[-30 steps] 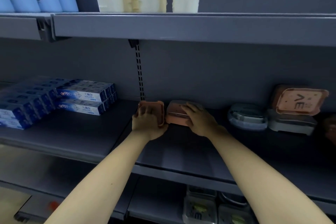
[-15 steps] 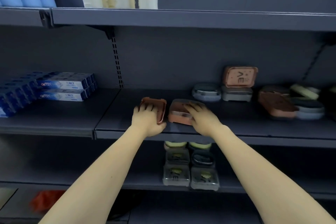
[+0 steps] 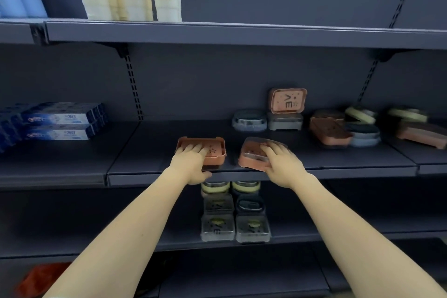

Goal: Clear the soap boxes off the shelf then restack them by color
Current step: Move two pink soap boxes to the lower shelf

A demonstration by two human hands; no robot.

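Now: left hand [image 3: 191,162] fingers curling over pink soap box [image 3: 212,150] at shelf [image 3: 338,167] front | right hand [image 3: 280,162] gripping second pink box [image 3: 251,157], tilting | grey boxes [image 3: 266,121] sitting well beyond fingertips | toothpaste cartons [image 3: 63,123] lying far left.

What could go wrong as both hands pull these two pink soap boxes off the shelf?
The right hand holds its pink box tilted at the shelf edge, so it may slip. The left hand lies over the other pink box; its clear lid could pop off.
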